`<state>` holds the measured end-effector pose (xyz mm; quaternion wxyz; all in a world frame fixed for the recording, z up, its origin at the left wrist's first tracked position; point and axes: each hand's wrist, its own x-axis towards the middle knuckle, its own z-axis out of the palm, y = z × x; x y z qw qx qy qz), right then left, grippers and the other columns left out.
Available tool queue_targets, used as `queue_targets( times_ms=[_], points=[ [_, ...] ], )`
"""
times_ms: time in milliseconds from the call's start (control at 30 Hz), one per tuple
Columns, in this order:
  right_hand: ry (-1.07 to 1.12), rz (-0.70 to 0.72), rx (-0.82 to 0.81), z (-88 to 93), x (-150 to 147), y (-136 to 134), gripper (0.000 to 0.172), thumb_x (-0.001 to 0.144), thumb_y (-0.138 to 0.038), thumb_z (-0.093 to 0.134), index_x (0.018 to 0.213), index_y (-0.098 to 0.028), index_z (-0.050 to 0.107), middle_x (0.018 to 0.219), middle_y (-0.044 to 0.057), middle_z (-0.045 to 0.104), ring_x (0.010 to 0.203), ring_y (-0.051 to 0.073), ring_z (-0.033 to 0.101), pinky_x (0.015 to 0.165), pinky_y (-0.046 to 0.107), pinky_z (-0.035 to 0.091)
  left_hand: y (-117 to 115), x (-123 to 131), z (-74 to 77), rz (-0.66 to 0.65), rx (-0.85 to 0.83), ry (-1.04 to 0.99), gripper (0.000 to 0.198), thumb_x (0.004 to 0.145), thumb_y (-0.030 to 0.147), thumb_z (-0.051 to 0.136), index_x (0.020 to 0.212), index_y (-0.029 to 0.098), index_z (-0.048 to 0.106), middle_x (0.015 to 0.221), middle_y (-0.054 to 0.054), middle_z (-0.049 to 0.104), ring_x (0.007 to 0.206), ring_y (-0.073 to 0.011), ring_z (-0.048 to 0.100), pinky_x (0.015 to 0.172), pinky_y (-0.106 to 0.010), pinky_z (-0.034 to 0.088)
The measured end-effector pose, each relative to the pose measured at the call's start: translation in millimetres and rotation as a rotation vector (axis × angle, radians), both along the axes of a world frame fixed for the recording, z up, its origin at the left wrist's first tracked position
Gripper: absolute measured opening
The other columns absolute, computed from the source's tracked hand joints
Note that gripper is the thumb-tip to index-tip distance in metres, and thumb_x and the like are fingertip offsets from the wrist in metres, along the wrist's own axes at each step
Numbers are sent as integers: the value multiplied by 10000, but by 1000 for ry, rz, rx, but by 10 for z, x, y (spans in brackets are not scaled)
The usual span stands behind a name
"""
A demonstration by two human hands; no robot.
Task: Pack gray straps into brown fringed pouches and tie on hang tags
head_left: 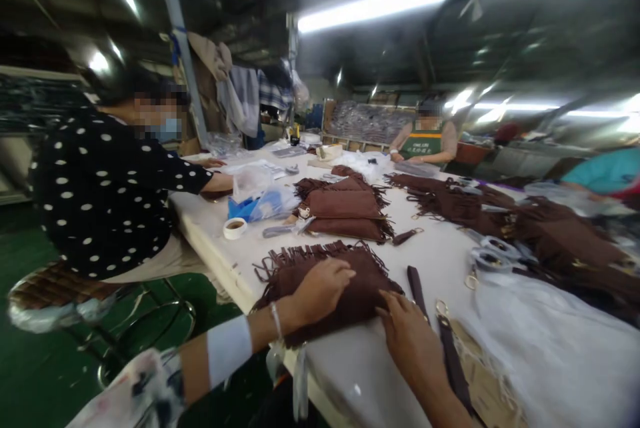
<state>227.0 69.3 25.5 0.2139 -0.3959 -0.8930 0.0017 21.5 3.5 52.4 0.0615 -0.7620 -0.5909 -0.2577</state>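
Note:
A dark brown fringed bag [373, 275] lies flat at the near edge of the table in front of me. My left hand [324, 289] is over the middle of it, fingers bent and drawn together; whatever they may pinch is too small to make out. At the bag's right edge is my right hand [407, 328], its fingers stretched out and apart, with the tips touching the material. A brown strap [416, 287] lies just beyond that hand, and a longer strap with a gold ring [453, 365] runs along its right side.
Stacked brown bags [343, 211] stand beyond mine, beside a tape roll [235, 228] and blue plastic [265, 205]. More fringed bags [565, 235] and white wrapping [560, 341] cover the right. A person in polka dots [110, 181] sits left; another in a green apron [424, 143] works opposite.

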Motion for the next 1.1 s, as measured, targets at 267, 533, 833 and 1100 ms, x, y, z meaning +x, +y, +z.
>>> queue_targets(
  times_ms=[267,533,833,1100],
  points=[
    [-162,61,168,-526,-21,444,403,958,-96,359,1271,-113,613,1296,129,636,1207,278,554,1048,410,413,-823,133,-431,13,-176,151,551,983,273,456,1509,225,297,1581,-51,327,1477,-266,202,1209,-506,201],
    [-213,-85,142,-431,12,545,423,942,-61,363,1292,-87,600,1304,134,632,1176,270,563,963,358,466,-647,-24,-162,54,-57,-1,304,981,183,439,1271,176,529,1311,-102,565,1254,-223,485,1074,-418,412],
    [-207,-169,98,-467,-26,449,433,973,-95,327,1343,-135,548,1394,119,566,1244,286,512,886,406,479,-1211,356,-300,472,-265,91,217,904,380,618,947,168,602,955,-93,628,915,-294,574,811,-467,502],
    [-170,-142,85,-471,-2,468,419,963,-88,333,1312,-119,564,1357,142,588,1221,306,529,844,431,486,-1272,279,-342,443,-412,61,210,971,155,433,897,166,629,887,-85,682,793,-236,648,674,-334,498]
  ],
)
